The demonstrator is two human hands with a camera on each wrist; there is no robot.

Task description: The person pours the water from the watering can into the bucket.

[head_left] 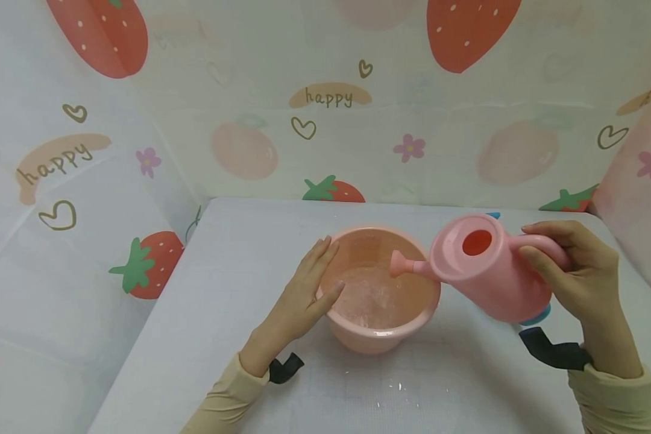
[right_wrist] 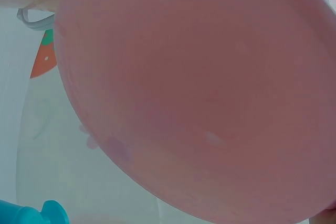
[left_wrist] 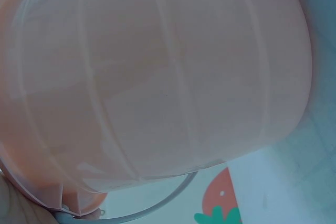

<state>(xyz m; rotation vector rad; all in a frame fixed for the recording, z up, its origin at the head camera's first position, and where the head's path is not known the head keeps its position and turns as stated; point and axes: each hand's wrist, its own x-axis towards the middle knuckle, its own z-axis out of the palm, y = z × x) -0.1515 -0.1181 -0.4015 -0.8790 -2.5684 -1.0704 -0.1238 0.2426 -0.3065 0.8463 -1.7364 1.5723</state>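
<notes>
A pale pink bucket (head_left: 380, 333) stands on the white table, with rippled, bubbly water (head_left: 374, 295) inside. At its left rim my left hand (head_left: 301, 295) rests with fingers extended and the thumb over the edge. The bucket's side (left_wrist: 173, 77) fills most of the left wrist view. My right hand (head_left: 586, 271) grips the handle of a pink watering can (head_left: 499, 283), which is tilted to the left. Its spout head (head_left: 398, 264) hangs over the bucket opening. In the right wrist view the can's body (right_wrist: 199, 87) blocks most of the scene.
Behind the can is a mostly hidden blue object (head_left: 537, 316); a blue piece (right_wrist: 31, 214) also shows in the right wrist view. Small water drops (head_left: 400, 387) lie on the table (head_left: 239, 241) before the bucket. Strawberry-printed sheets (head_left: 325, 144) surround the table's back and sides.
</notes>
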